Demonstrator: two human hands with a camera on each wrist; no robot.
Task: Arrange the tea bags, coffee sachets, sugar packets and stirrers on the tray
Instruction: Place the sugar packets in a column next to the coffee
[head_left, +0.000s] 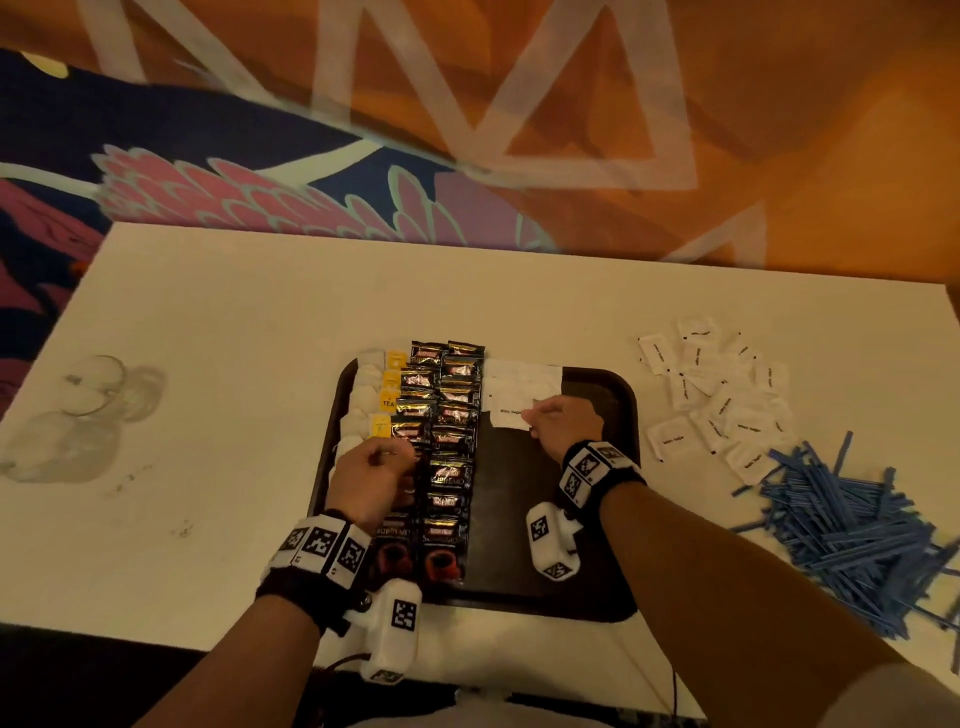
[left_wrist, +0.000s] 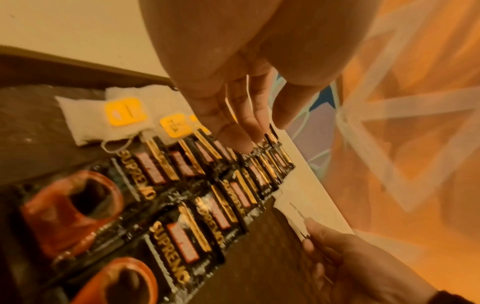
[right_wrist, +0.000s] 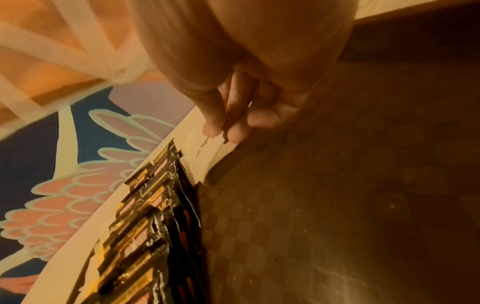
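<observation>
Right hand (head_left: 563, 423) pinches a white sugar packet (head_left: 510, 415) on the dark tray (head_left: 597, 587), beside the coffee sachets (head_left: 452, 447); left hand (head_left: 371, 480) hovers over them, fingers loose, holding nothing.

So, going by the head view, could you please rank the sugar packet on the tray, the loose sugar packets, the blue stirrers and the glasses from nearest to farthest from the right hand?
1. Sugar packet on the tray: at the right hand's fingertips.
2. Loose sugar packets: on the table, right of the tray.
3. Blue stirrers: heaped at the table's right edge, beyond the loose packets.
4. Glasses: far left of the table.
</observation>
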